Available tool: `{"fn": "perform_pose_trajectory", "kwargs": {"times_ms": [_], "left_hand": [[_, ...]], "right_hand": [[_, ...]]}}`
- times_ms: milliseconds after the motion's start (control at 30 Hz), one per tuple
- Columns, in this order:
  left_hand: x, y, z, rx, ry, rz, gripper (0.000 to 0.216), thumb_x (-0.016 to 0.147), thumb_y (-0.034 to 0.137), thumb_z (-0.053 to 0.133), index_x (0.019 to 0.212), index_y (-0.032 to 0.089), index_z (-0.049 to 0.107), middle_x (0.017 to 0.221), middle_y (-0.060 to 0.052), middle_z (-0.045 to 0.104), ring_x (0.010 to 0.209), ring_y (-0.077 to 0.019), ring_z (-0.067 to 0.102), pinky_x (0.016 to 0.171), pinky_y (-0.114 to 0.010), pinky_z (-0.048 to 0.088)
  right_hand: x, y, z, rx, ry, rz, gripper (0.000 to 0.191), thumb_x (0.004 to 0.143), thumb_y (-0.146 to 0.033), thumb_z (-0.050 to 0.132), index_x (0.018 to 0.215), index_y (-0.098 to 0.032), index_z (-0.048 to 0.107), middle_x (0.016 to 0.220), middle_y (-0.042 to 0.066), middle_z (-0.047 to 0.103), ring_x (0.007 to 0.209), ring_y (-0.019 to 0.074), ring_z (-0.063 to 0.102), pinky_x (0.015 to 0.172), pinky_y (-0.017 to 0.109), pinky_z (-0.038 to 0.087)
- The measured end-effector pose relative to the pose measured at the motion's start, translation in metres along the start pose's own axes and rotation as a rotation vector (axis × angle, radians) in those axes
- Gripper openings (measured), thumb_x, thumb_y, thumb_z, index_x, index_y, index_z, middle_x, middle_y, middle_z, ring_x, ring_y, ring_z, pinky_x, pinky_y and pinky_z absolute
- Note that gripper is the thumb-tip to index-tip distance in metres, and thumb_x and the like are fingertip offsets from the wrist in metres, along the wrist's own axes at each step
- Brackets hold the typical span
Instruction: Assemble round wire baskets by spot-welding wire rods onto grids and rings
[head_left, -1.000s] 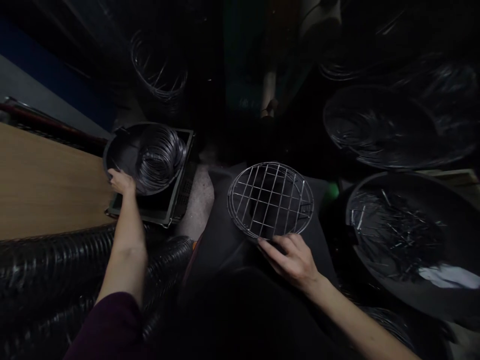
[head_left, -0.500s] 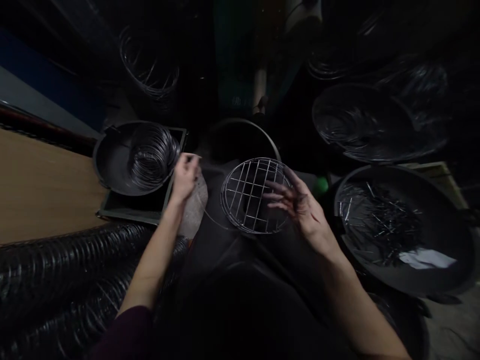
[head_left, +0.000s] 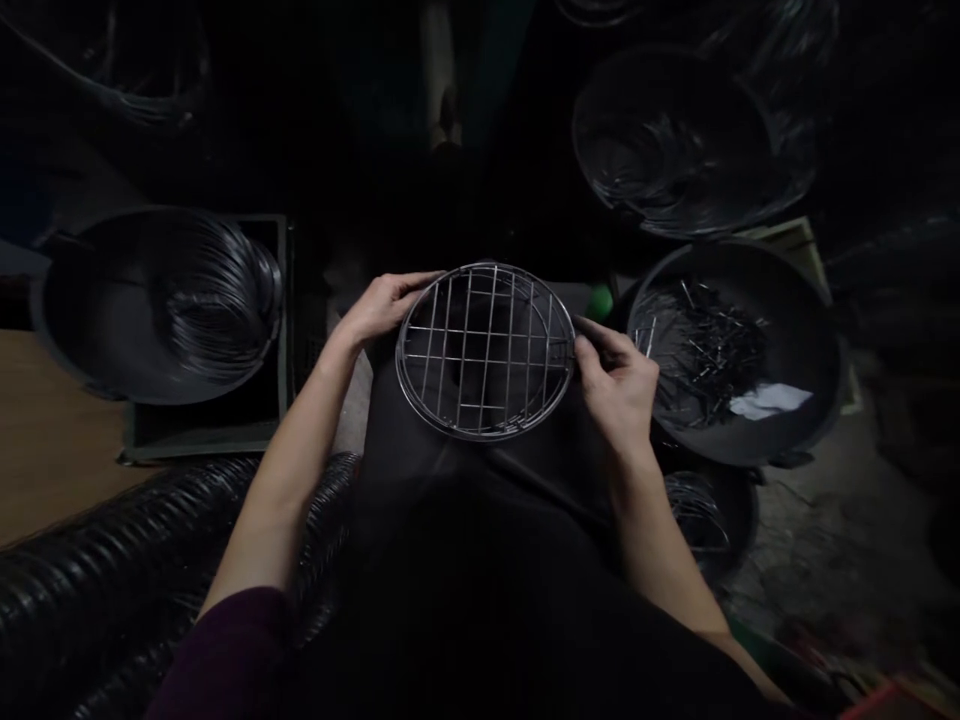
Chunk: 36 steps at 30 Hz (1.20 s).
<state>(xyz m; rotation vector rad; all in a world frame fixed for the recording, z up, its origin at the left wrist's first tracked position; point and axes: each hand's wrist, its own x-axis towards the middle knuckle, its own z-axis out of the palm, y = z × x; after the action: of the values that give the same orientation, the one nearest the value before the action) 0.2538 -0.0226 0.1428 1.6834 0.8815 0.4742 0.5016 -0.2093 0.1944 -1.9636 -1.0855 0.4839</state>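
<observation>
A round wire rack (head_left: 480, 345), with a metal rim and a grid of crossing wires, is in front of me over my dark-clothed lap. My left hand (head_left: 384, 303) grips its left rim, the fingers reaching along the far edge and the fingertips partly hidden. On the opposite side, my right hand (head_left: 619, 375) holds the rim between thumb and fingers, its fingertips darkened. More than one wire hoop shows around the rack's edge.
A black basin (head_left: 97, 320) with coiled wire rings sits at left on a crate (head_left: 202, 440). To the right, another basin (head_left: 795, 440) holds short wire pieces and a white scrap (head_left: 769, 400). Stacked wire rings (head_left: 135, 540) lie lower left; a further basin (head_left: 675, 60) stands behind.
Both hands have come to the rack's rim; the right was spread open over the grid, the left off to the side. A large loose hoop now lies around the rack. My view has shifted.
</observation>
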Motion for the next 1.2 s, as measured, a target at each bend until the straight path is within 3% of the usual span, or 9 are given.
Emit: {"fn": "perform_pose_trajectory", "kwargs": {"times_ms": [267, 567, 667, 967, 1100, 1200], "left_hand": [[-0.006, 0.018, -0.001, 0.025, 0.052, 0.006, 0.044, 0.084, 0.052, 0.067, 0.118, 0.025, 0.072, 0.117, -0.003, 0.073, 0.113, -0.0258, 0.067, 0.106, -0.038, 0.049], [0.000, 0.002, 0.000, 0.198, -0.017, 0.055, 0.040, 0.090, 0.039, 0.061, 0.126, 0.022, 0.067, 0.123, -0.004, 0.071, 0.114, -0.0240, 0.066, 0.104, -0.037, 0.049], [-0.001, 0.000, 0.001, 0.257, -0.012, 0.083, 0.039, 0.091, 0.039, 0.060, 0.127, 0.023, 0.066, 0.123, -0.002, 0.071, 0.112, -0.0238, 0.067, 0.104, -0.038, 0.049], [0.000, -0.030, 0.020, 0.248, 0.196, 0.168, 0.041, 0.093, 0.051, 0.054, 0.121, 0.025, 0.069, 0.115, -0.001, 0.074, 0.113, -0.0237, 0.067, 0.101, -0.036, 0.050], [-0.001, -0.031, 0.024, 0.230, 0.188, 0.138, 0.038, 0.093, 0.049, 0.056, 0.117, 0.025, 0.071, 0.112, -0.004, 0.075, 0.114, -0.0260, 0.066, 0.101, -0.038, 0.048], [-0.002, -0.030, 0.025, 0.213, 0.190, 0.107, 0.036, 0.091, 0.049, 0.058, 0.115, 0.026, 0.072, 0.114, -0.004, 0.074, 0.115, -0.0267, 0.066, 0.102, -0.038, 0.047]], "right_hand": [[0.003, 0.021, 0.005, 0.187, -0.111, 0.096, 0.036, 0.090, -0.043, 0.055, 0.115, -0.022, 0.069, 0.120, 0.006, 0.070, 0.116, 0.0220, 0.062, 0.108, 0.046, 0.044], [-0.002, 0.045, 0.010, 0.114, -0.185, 0.122, 0.046, 0.087, -0.047, 0.056, 0.122, -0.020, 0.066, 0.120, 0.010, 0.067, 0.114, 0.0228, 0.061, 0.107, 0.046, 0.044], [-0.013, 0.049, 0.007, 0.039, -0.193, 0.086, 0.046, 0.087, -0.043, 0.054, 0.126, -0.021, 0.065, 0.116, 0.009, 0.066, 0.111, 0.0215, 0.061, 0.104, 0.044, 0.046], [-0.022, 0.068, 0.006, -0.206, -0.294, -0.011, 0.045, 0.091, -0.042, 0.043, 0.126, -0.023, 0.065, 0.095, 0.007, 0.060, 0.091, 0.0204, 0.061, 0.091, 0.041, 0.051], [-0.044, 0.065, 0.005, -0.303, -0.196, -0.064, 0.044, 0.091, -0.044, 0.043, 0.119, -0.019, 0.067, 0.092, 0.008, 0.061, 0.083, 0.0208, 0.061, 0.083, 0.041, 0.053], [-0.069, 0.059, -0.002, -0.392, -0.176, -0.131, 0.049, 0.090, -0.044, 0.044, 0.127, -0.018, 0.061, 0.104, 0.012, 0.063, 0.096, 0.0244, 0.063, 0.091, 0.045, 0.051]]}}
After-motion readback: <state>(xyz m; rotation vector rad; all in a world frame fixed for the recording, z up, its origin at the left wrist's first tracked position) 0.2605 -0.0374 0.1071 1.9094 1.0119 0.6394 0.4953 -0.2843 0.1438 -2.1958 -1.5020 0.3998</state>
